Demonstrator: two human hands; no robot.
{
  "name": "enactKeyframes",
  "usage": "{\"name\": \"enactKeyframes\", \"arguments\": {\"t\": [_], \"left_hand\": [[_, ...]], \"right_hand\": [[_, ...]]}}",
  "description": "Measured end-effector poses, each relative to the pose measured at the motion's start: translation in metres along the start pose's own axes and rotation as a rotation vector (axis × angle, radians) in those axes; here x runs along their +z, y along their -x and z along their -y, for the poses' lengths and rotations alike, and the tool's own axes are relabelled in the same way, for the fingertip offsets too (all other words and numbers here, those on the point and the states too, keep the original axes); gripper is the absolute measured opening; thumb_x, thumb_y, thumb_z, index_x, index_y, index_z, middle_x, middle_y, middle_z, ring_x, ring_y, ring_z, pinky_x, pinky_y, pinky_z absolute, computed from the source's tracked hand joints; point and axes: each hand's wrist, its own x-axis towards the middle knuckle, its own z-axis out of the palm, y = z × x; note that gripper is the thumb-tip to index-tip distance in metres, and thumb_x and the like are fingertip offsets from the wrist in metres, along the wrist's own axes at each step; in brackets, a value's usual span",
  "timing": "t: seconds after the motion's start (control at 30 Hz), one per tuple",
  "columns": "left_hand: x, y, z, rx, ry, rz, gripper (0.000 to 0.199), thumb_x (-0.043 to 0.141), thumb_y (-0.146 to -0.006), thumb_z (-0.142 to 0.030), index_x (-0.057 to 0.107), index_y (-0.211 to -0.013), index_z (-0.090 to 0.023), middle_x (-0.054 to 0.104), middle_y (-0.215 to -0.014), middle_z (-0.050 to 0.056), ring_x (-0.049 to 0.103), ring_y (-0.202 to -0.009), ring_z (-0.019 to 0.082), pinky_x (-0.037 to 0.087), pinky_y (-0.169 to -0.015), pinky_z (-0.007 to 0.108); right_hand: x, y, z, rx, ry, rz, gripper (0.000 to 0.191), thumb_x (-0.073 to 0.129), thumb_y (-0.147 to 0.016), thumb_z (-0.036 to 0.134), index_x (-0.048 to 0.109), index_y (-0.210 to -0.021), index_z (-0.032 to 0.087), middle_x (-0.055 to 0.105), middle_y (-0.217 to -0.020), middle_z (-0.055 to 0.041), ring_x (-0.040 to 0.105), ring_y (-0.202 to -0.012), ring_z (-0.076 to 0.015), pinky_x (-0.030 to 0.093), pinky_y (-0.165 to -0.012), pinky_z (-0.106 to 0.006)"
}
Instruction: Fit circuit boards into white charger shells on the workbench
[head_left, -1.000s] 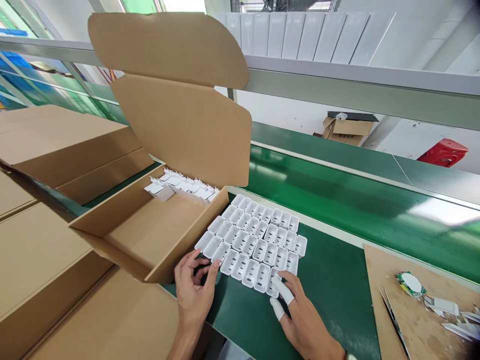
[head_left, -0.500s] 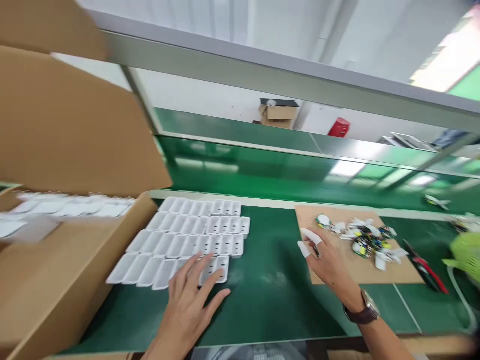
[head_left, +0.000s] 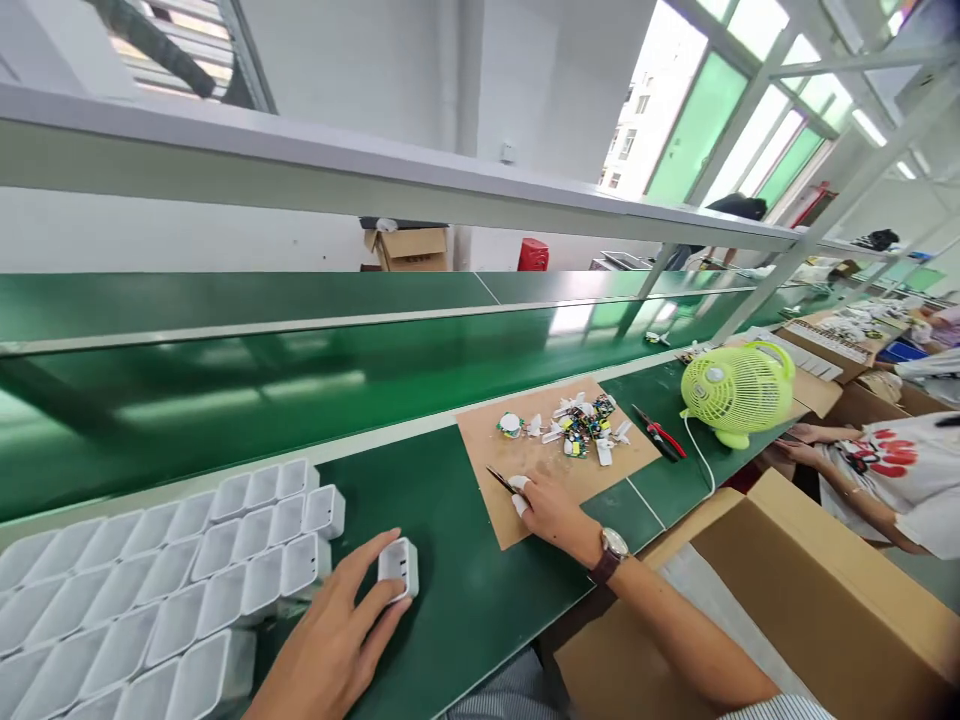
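Left hand (head_left: 331, 630) pinches one white case (head_left: 409, 562). Right hand (head_left: 556, 515) pinches, seemingly, one tweezers (head_left: 499, 480). Four case rows (head_left: 169, 570) stand leftward.

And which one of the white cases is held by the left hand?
The single white case to the right of the rows: the left hand grips it, while the other cases sit grouped together.

Wht cases (head_left: 210, 590), grn benchtop (head_left: 457, 600); lime fan (head_left: 739, 388), red/blk pliers (head_left: 661, 434); wht tee (head_left: 926, 480) w/ red paw print (head_left: 886, 453)
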Motion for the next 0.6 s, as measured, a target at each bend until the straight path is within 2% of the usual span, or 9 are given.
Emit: {"name": "enactKeyframes", "arguments": {"t": [0.1, 0.17, 0.3, 0.4, 0.47, 0.53, 0.6], "left_hand": [[0.027, -0.019, 0.009, 0.018, -0.003, 0.054, 0.023, 0.053, -0.1, -0.037, 0.07, -0.089, -0.026, 0.066, -0.14, 0.01, 0.076, -0.102, 0.027, 0.067, -0.079, 0.04], [0.037, -0.026, 0.019, 0.018, -0.014, 0.069, 0.026, 0.052, -0.1, -0.037, 0.07, -0.086, -0.025, 0.066, -0.139, 0.011, 0.076, -0.104, 0.028, 0.067, -0.08, 0.041], [0.051, -0.033, 0.034, 0.01, -0.032, 0.048, 0.027, 0.051, -0.099, -0.037, 0.069, -0.084, -0.025, 0.067, -0.137, 0.012, 0.076, -0.102, 0.029, 0.066, -0.079, 0.042], [0.06, -0.034, 0.036, -0.035, -0.037, 0.037, 0.027, 0.05, -0.099, -0.038, 0.068, -0.084, -0.024, 0.067, -0.136, 0.014, 0.075, -0.104, 0.029, 0.066, -0.075, 0.039], [0.065, -0.031, 0.033, -0.086, -0.009, 0.029, 0.026, 0.051, -0.099, -0.039, 0.066, -0.084, -0.023, 0.066, -0.137, 0.014, 0.075, -0.107, 0.028, 0.066, -0.074, 0.036], [0.068, -0.025, 0.031, -0.122, 0.022, 0.013, 0.025, 0.052, -0.099, -0.04, 0.066, -0.087, -0.024, 0.065, -0.138, 0.014, 0.076, -0.106, 0.028, 0.066, -0.072, 0.035], [0.068, -0.016, 0.029, -0.126, 0.045, 0.0, 0.023, 0.055, -0.099, -0.042, 0.066, -0.089, -0.025, 0.065, -0.137, 0.014, 0.076, -0.104, 0.028, 0.067, -0.072, 0.035]], "right_hand": [[0.003, 0.001, -0.008, 0.037, 0.023, -0.016, 0.018, 0.055, -0.093, 0.008, 0.066, -0.105, 0.016, 0.067, -0.105, -0.0101, 0.064, -0.088, -0.0224, 0.049, -0.078, -0.033], [0.0, 0.007, -0.017, 0.063, 0.038, -0.035, 0.015, 0.056, -0.092, 0.009, 0.065, -0.102, 0.016, 0.067, -0.103, -0.0106, 0.063, -0.086, -0.0231, 0.048, -0.078, -0.034], [-0.016, 0.006, -0.027, 0.062, 0.063, -0.097, 0.011, 0.055, -0.098, 0.018, 0.066, -0.1, 0.016, 0.066, -0.106, -0.0126, 0.061, -0.101, -0.0278, 0.049, -0.089, -0.039], [-0.03, -0.018, -0.025, 0.026, 0.073, -0.144, 0.017, 0.053, -0.098, 0.017, 0.065, -0.11, 0.016, 0.063, -0.126, -0.0148, 0.055, -0.119, -0.0287, 0.044, -0.104, -0.042], [-0.035, -0.043, -0.022, 0.013, 0.073, -0.164, 0.021, 0.054, -0.096, 0.015, 0.064, -0.115, 0.014, 0.059, -0.136, -0.0166, 0.051, -0.125, -0.0291, 0.041, -0.109, -0.044], [-0.038, -0.069, -0.019, 0.014, 0.07, -0.167, 0.022, 0.058, -0.091, 0.013, 0.064, -0.112, 0.011, 0.06, -0.133, -0.02, 0.054, -0.122, -0.0312, 0.043, -0.108, -0.047], [-0.04, -0.09, -0.016, 0.019, 0.06, -0.161, 0.02, 0.064, -0.083, 0.009, 0.066, -0.103, 0.009, 0.066, -0.12, -0.0207, 0.059, -0.114, -0.0317, 0.046, -0.104, -0.048]]}}
